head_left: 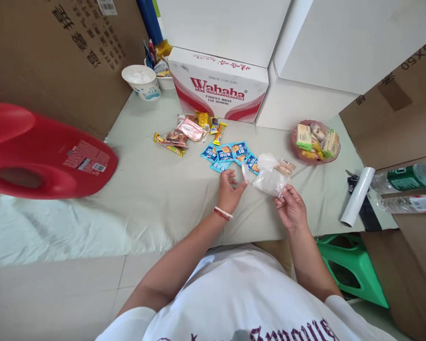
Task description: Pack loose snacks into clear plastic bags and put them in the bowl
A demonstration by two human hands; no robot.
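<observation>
My right hand (291, 206) pinches the lower right corner of a clear plastic bag (270, 181) above the table. My left hand (230, 192), with a beaded bracelet at the wrist, has its thumb and fingers apart. A small whitish strip (244, 172) touches the left thumb tip; whether it is stuck there I cannot tell. Just beyond the left hand lie several blue snack packets (225, 153). A brownish snack packet (286, 167) lies beside the bag, partly behind it. Farther left are pink and brown wrapped snacks (191, 130) and a yellow-orange snack stick (219, 134).
A pink bowl (317, 162) of wrapped snacks stands at right. Near it lie a white roll (357, 196) and plastic bottles (408, 177). A Wahaha carton (220, 87) and paper cup (142, 83) stand behind. A red jug (57, 156) is at left, a green stool (355, 265) below right.
</observation>
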